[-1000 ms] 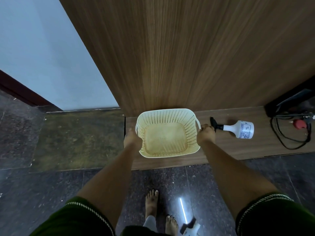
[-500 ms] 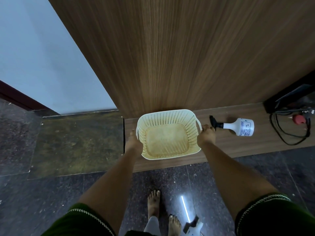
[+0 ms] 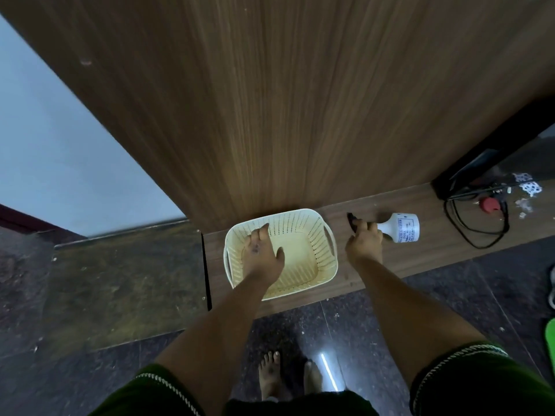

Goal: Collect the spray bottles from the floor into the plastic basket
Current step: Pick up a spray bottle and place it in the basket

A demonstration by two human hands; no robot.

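A cream perforated plastic basket [image 3: 328, 254] stands on a low wooden ledge [image 3: 435, 250] at the foot of a wood panel. My left hand [image 3: 262, 253] hovers over the basket's left half, fingers apart and holding nothing. Just right of the basket, a white spray bottle [image 3: 402, 228] with a black trigger head [image 3: 350, 219] lies on its side on the ledge. My right hand [image 3: 364, 244] rests on its neck, fingers curled around it. The basket holds nothing else.
The tall wood panel [image 3: 300, 100] rises directly behind the ledge. Black cables [image 3: 480, 235] and a red plug [image 3: 489, 204] lie at the right end. My bare feet [image 3: 270, 373] stand on dark stone floor. A green object [image 3: 551, 334] shows at the right edge.
Both hands have let go of the basket's handles. The left hand moved over the basket's inside, and the right hand moved right onto the spray bottle's neck.
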